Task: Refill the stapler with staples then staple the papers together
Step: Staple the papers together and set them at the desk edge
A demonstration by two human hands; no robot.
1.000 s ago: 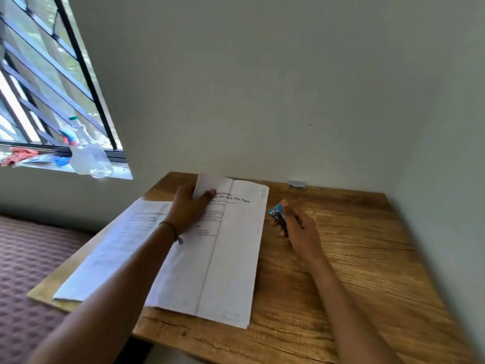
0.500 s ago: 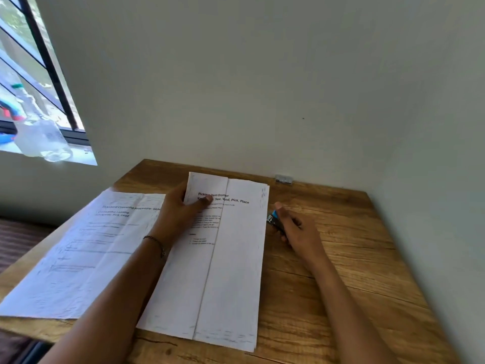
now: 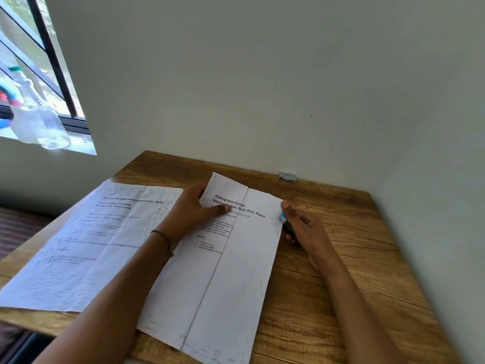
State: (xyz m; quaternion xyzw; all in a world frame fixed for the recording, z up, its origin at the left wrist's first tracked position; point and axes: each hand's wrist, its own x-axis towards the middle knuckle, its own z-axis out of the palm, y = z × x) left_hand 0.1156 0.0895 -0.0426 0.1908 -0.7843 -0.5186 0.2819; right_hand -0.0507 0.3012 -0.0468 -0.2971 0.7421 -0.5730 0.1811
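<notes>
A wooden table (image 3: 341,271) sits pushed into the corner of a pale-walled room, with a barred window (image 3: 39,74) at the upper left and a clear plastic bottle (image 3: 39,122) standing on its sill. This single head view looks down over both forearms.

The left hand (image 3: 194,214) rests on the upper left part of the folded papers (image 3: 231,271), thumb pressed flat on the printed heading and fingers curled under the raised top-left corner, so that corner lifts off the table while the rest of the sheet lies flat. A thin bracelet (image 3: 164,239) circles that wrist.

The right hand (image 3: 301,227) is closed around the stapler (image 3: 283,219), of which only a small blue tip and a dark body show between the thumb and the curled fingers. The stapler's tip touches the upper right edge of the folded papers; whether the paper is actually inside its mouth cannot be told, as the hand covers most of it.

A second, unfolded sheet (image 3: 86,245) lies to the left, partly under the left forearm and overhanging the table's left edge. A small strip of staples (image 3: 287,176) lies at the back of the table against the wall, well apart from both hands. The left forearm crosses over the seam between the two sheets.
</notes>
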